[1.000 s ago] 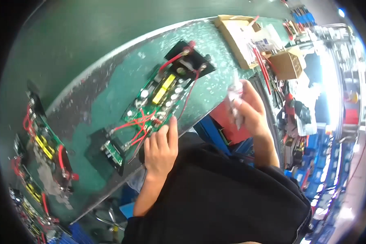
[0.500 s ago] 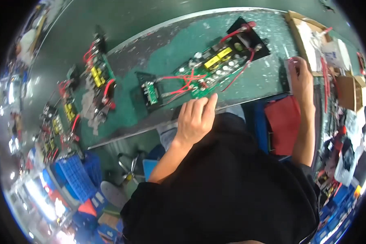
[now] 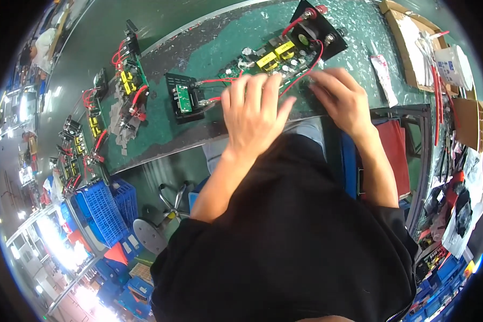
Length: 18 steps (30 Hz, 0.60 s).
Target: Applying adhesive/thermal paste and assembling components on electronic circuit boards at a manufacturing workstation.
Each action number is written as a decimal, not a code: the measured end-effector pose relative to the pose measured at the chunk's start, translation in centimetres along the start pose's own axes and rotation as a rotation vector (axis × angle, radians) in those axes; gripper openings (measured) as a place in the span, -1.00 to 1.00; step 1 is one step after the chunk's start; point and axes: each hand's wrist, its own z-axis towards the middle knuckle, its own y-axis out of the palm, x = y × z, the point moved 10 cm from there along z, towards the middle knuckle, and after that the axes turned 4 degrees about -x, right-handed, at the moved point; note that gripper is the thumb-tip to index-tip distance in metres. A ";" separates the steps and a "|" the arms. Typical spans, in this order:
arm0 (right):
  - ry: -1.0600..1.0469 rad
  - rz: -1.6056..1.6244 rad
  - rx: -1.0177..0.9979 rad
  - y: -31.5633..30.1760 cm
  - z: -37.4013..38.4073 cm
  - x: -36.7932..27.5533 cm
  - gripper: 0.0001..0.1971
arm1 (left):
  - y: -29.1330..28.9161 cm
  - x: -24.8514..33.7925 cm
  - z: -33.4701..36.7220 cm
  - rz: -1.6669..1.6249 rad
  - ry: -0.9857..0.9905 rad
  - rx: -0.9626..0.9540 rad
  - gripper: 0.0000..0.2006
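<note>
A green circuit board (image 3: 300, 67) with yellow-wrapped transformers (image 3: 276, 56) and several capacitors lies on the bench, joined by red wires to a black end panel (image 3: 185, 99) at left and a larger black panel (image 3: 335, 40) at upper right. My left hand (image 3: 252, 110) lies over the near left part of the board, fingers stretched forward and thumb apart; its fingertips hide the wires there. Close to the loose red wire (image 3: 319, 53), my right hand (image 3: 343, 99) hovers with bent fingers, a gap between thumb and forefinger. Nothing shows in it.
More boards with red wires (image 3: 129, 80) stand along the left. A white packet (image 3: 382, 80) lies to the right, beside an open cardboard box (image 3: 405, 53) and a white tub (image 3: 454, 67). Blue crates (image 3: 104, 206) and a stool base (image 3: 173, 206) are below the bench.
My right hand has left the packet at the right and come in beside the board. My left hand has moved up over the board's near edge. The board sits slightly farther left in view.
</note>
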 end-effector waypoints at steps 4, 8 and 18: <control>0.107 0.014 0.016 1.0 1.0 2.1 -0.81 | 2.4 -0.8 1.0 -0.078 0.062 -0.100 -0.72; 0.115 0.021 -0.064 1.3 2.2 2.6 -0.83 | 2.5 -0.8 1.2 -0.106 0.080 -0.098 -0.83; 0.199 0.074 -0.127 2.1 2.7 3.6 -0.81 | 1.0 -3.6 4.6 -0.013 -0.028 -0.186 -0.12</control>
